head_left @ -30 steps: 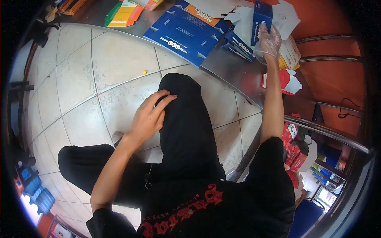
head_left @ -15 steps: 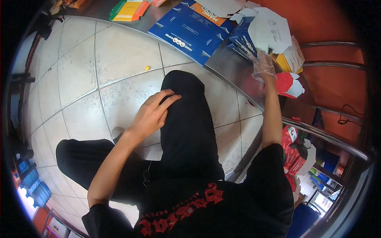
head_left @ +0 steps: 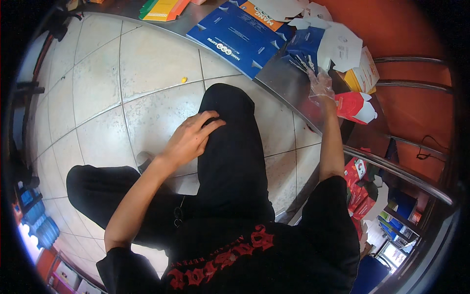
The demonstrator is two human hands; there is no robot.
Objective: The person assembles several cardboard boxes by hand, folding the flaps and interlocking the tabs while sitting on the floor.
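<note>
My left hand (head_left: 192, 136) is bare and lies on the raised knee of my black trousers, fingers apart, holding nothing. At the far right my right hand (head_left: 321, 87) wears a clear plastic glove. Its fingers grip the near edge of several flattened blue cartons (head_left: 307, 43) with white print, tilted up off the metal table (head_left: 280, 78). White unfolded cardboard (head_left: 341, 46) leans right behind them. Beside my right wrist lies a red and white carton (head_left: 355, 107). The glove partly hides where my fingertips meet the cardboard.
Left of the tilted cartons lies a stack of flat blue cartons (head_left: 235, 39). Yellow and green cardboard (head_left: 164, 9) sits at the table's far end. A yellow carton (head_left: 361, 76) stands by the orange wall. A metal rail (head_left: 396, 174) runs at right, above red cartons (head_left: 360, 196). Pale tiles (head_left: 98, 103) cover the floor.
The blue cartons at my right hand have tipped back, so more of their blue face shows. My right hand has shifted slightly left and nearer. My left hand stays on the knee.
</note>
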